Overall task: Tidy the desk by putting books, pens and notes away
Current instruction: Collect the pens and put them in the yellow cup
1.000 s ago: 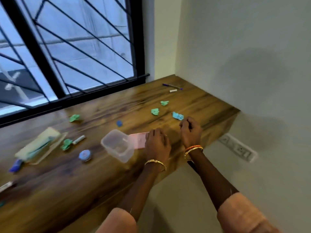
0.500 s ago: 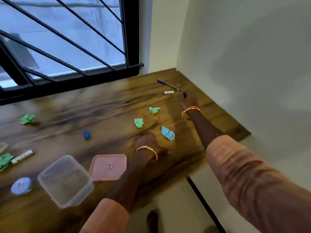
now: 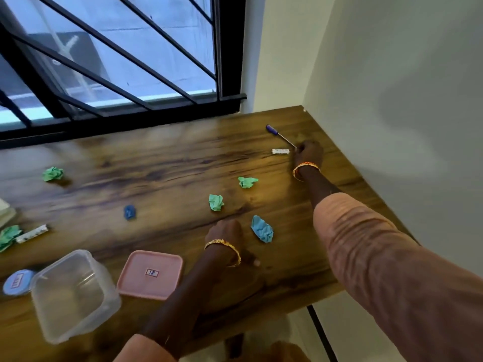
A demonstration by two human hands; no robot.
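Wood-grain surface (image 3: 162,163) runs under a barred window (image 3: 112,61) into a white corner. I see my right hand (image 3: 308,152) stretched to the far right, fingers curled and pinching the near tip of the pen (image 3: 279,135); its long axis runs diagonally, purple cap end pointing away toward the window. A small white tube (image 3: 280,151) lies just beside that hand. My left hand (image 3: 226,232) rests on the wood with fingers bent under, holding nothing I can see, near a blue crumpled note (image 3: 262,229).
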